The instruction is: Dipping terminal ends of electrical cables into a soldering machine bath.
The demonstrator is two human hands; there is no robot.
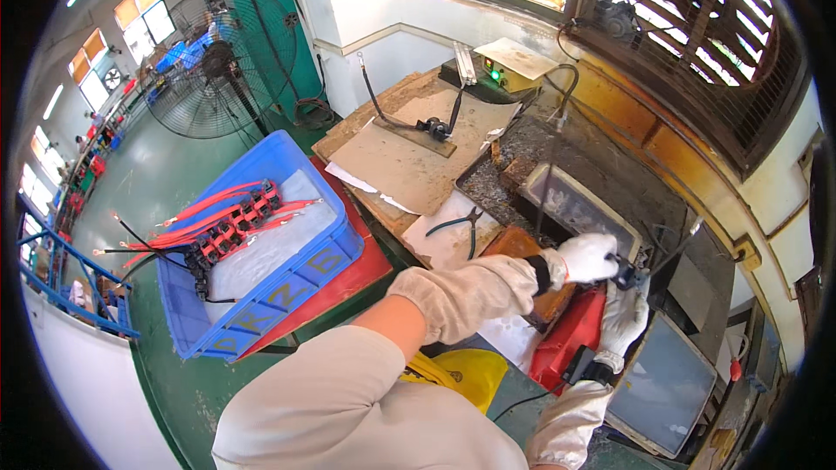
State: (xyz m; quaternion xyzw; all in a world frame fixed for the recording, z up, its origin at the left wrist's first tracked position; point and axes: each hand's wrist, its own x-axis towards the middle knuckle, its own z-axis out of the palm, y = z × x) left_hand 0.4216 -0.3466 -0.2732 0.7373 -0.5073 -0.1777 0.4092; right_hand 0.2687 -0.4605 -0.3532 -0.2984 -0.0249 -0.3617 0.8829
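Both my hands wear white gloves and meet at the right of the workbench. My left hand (585,258) is closed, its fingertips against a small black connector (629,277). Just below, my right hand (623,320) holds the same piece from the near side, its fingers partly hidden. A black cable with a metal lug (696,225) runs up and right beside the connector. Under the hands are a red container (569,341) and a rusty orange-brown tray (516,246). Beyond them sits a rectangular metal-rimmed pan (585,202).
Pliers (473,224) lie on paper left of the trays. Farther back, a black cable assembly (433,128) rests on cardboard, near a control box with a green light (505,78). At left, a blue crate (287,300) holds red and black cables. A large fan (218,61) stands behind.
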